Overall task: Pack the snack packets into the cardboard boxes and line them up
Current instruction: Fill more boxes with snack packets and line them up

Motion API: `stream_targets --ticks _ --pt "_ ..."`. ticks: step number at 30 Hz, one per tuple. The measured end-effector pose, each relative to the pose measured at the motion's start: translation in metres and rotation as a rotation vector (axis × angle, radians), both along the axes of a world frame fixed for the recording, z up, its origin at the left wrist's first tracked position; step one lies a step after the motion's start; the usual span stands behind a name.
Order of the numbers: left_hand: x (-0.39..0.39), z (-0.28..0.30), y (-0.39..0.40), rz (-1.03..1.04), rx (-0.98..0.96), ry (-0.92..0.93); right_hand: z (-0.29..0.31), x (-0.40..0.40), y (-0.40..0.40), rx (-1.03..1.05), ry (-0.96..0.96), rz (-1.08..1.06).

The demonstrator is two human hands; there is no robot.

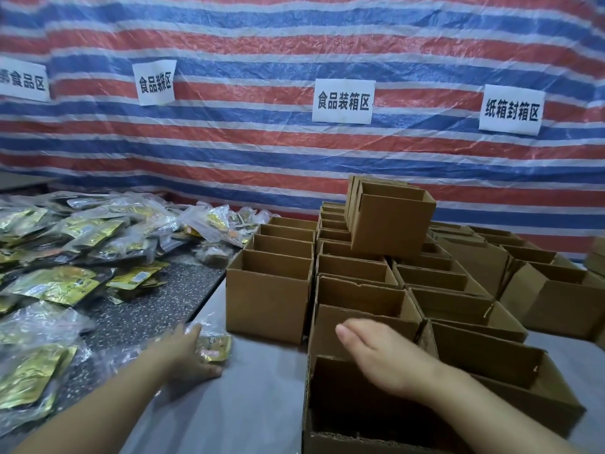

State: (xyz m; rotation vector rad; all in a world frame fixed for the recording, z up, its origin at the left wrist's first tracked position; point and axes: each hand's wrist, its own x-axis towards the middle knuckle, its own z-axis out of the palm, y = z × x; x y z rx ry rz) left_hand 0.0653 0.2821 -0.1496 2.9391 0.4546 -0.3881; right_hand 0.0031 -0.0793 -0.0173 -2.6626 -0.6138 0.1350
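My left hand (185, 350) rests on a clear snack packet (214, 347) with a gold and orange label, lying on the grey table just left of the boxes; how its fingers grip is hard to tell. My right hand (376, 350) hovers with fingers straight above the nearest open cardboard box (330, 417), holding nothing. Many more snack packets (75, 257) lie heaped on the dark speckled surface at the left. Several open cardboard boxes (268, 299) stand in rows to the right, with one box (391, 221) stacked on top.
A red, blue and white striped tarp (294, 152) hangs behind the tables, with white paper signs (343, 100) taped to it. Bare grey table surface (248, 404) lies between my arms. More boxes (556, 296) fill the right side.
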Motion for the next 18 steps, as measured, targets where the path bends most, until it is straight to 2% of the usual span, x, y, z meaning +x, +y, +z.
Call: stream_targets --ticks 3,8,13,15,18 --pt "0.003 -0.016 0.008 -0.007 -0.006 -0.073 -0.008 -0.001 0.003 -0.146 0.002 0.007" --pt "0.003 -0.015 0.022 0.027 0.079 -0.149 -0.009 -0.001 0.004 -0.061 0.06 -0.068" --pt "-0.01 -0.014 0.012 -0.029 0.034 -0.21 -0.013 -0.001 -0.001 -0.017 0.03 -0.085" --pt "-0.014 -0.004 0.003 -0.003 -0.057 -0.323 -0.014 -0.001 -0.003 0.016 0.024 -0.102" --pt "-0.023 0.041 -0.019 0.053 -0.234 -0.63 -0.014 0.0 -0.003 0.192 0.004 -0.141"
